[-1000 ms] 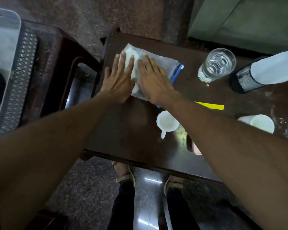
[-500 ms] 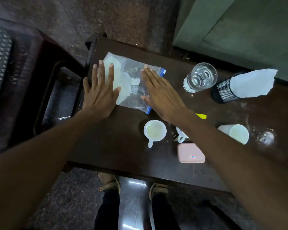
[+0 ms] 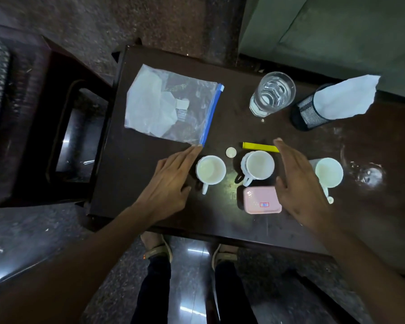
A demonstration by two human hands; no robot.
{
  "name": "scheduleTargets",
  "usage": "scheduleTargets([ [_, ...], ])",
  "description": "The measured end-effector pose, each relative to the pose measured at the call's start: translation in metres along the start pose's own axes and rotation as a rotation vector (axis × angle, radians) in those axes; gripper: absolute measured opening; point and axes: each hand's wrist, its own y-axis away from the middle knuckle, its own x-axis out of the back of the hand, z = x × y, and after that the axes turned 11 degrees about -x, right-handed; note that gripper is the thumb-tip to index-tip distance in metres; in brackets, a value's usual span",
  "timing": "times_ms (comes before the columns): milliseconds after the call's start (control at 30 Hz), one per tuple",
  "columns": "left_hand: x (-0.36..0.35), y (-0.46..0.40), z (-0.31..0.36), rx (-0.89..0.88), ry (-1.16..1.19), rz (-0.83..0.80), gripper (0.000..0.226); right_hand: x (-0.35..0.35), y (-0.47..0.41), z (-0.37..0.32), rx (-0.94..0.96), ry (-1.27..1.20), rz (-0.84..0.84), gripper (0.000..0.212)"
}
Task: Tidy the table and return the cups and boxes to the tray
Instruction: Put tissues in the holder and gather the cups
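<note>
Both your hands have come off the zip bag (image 3: 171, 106), which lies flat at the table's (image 3: 131, 190) far left corner, and drawn back toward the near edge. Your left hand (image 3: 167, 183) hovers with fingers straight and together, holding nothing, just left of the first white cup (image 3: 210, 170). Your right hand (image 3: 297, 185) is flat with fingers extended, between the stacked cups (image 3: 258, 167) and the third cup (image 3: 328, 172), overlapping the pink box (image 3: 260, 200) by the near edge.
</note>
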Motion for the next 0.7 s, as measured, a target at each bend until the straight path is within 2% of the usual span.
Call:
scheduleTargets([
  [133, -0.01, -0.01, 0.006, -0.021, 0.005, 0.026, 0.106, -0.014, 0.006, 0.007, 0.03, -0.013, -0.109, 0.095],
  [400, -0.008, -0.025, 0.013, -0.095, -0.078, -0.025, 0.095, -0.021, 0.0, -0.001, 0.026, -0.206, -0.112, 0.095],
  [700, 0.006, -0.04, 0.018, -0.139, -0.125, -0.106, 0.083, -0.014, -0.008, -0.011, 0.004, -0.245, -0.119, 0.078],
])
